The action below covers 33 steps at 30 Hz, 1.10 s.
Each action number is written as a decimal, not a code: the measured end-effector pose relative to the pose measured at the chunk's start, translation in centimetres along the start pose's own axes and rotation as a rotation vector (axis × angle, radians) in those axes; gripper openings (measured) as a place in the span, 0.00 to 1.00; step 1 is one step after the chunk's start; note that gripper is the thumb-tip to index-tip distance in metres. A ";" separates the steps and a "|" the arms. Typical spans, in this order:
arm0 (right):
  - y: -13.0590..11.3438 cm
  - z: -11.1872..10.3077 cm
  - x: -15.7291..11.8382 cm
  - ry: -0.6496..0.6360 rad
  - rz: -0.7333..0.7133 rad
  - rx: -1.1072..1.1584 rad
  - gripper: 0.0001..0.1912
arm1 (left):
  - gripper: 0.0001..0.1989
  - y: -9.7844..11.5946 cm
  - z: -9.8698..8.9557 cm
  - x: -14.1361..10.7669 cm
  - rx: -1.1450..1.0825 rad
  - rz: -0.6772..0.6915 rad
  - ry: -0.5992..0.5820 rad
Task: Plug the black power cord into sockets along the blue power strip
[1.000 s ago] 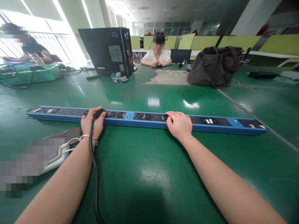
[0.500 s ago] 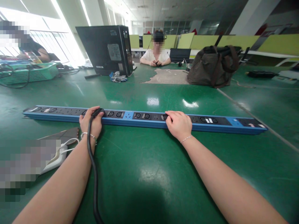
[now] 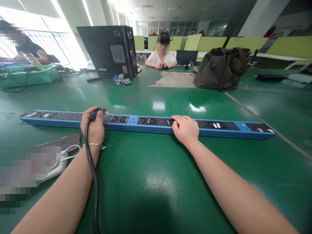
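A long blue power strip [image 3: 132, 120] with black socket modules lies across the green table. In my left hand [image 3: 94, 126] is a black power plug [image 3: 98, 113], gripped between thumb and fingers above the strip's left part. Its metal prongs point to the right and are clear of the sockets. The thick black cable [image 3: 95, 182] runs from the plug over my wrist and down past the bottom of the view. My right hand [image 3: 186, 130] is closed around the strip right of its middle, thumb near a socket and fingertips over the far edge.
At the left lie a white extension socket [image 3: 57, 167] and a dark panel. Farther back stand a green basket [image 3: 31, 76], a black computer case [image 3: 104, 52], gloves [image 3: 122, 80] and a brown bag [image 3: 219, 71]. One person sits opposite, another at the far left.
My left hand has lifted slightly and turned, so the plug's prongs now show, away from the sockets. My right hand stays on the strip. The view has shifted a little.
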State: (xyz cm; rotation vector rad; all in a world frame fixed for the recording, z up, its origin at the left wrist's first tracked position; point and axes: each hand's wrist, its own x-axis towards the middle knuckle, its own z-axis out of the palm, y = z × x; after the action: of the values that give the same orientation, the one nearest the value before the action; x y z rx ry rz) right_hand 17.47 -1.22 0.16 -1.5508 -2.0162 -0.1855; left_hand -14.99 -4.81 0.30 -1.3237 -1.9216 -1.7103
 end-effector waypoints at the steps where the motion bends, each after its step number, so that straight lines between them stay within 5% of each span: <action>1: 0.0 0.0 0.0 -0.001 0.002 -0.001 0.18 | 0.18 0.7 0.2 -0.4 -0.006 0.027 -0.060; 6: 0.0 0.0 0.0 0.004 0.005 -0.001 0.18 | 0.18 3.6 2.1 -2.6 -0.055 0.087 -0.378; 10: 0.0 0.0 0.0 -0.004 0.004 0.000 0.18 | 0.19 4.1 2.9 -3.0 0.049 0.168 -0.480; 33: -0.1 0.0 -0.1 -0.003 0.015 0.008 0.18 | 0.18 3.3 2.5 -3.5 0.312 0.426 -0.546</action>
State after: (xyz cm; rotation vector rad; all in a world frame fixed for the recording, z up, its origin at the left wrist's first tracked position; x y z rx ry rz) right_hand 17.39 -1.29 0.16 -1.5615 -2.0053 -0.1693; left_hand -9.70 -4.51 -0.62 -2.0219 -1.8597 -0.8641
